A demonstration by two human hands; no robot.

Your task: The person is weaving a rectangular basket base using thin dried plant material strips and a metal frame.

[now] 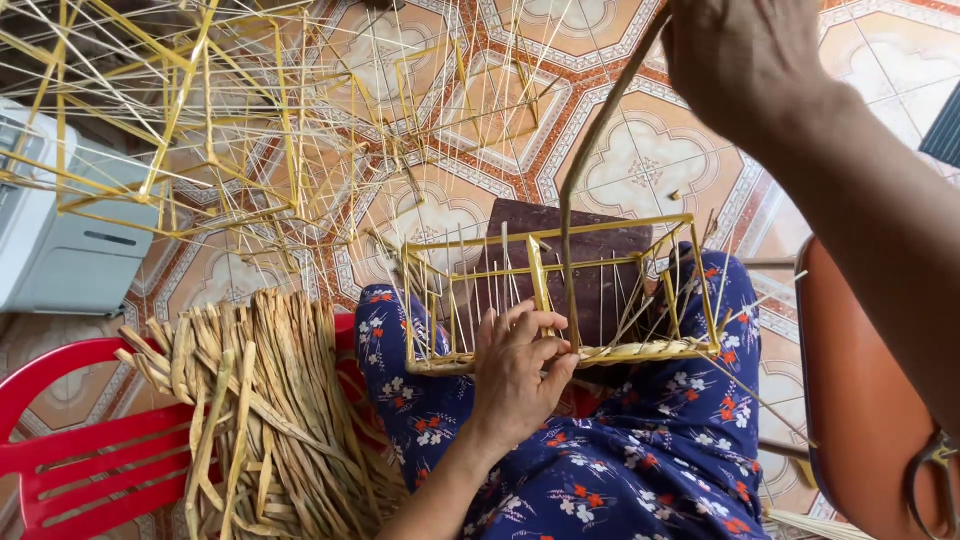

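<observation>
On the lap, over blue floral cloth (pixel 640 460): one box-shaped basket frame (pixel 560 290) of yellow bamboo slats with thin pale upright splints, its lowest rim woven in flat dried strands. Left hand (pixel 520 365) pinches that woven edge. Right hand (pixel 745 55), raised, is closed around a long olive-brown strand (pixel 590 160) running down to the frame. Bundle of flat straw-coloured strips (pixel 265 400) lies on a red slatted plastic chair (pixel 80 450) alongside.

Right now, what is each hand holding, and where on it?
The left hand pinches the woven bottom edge of the yellow basket frame. The right hand holds the long strand by its upper end, raised.
</observation>
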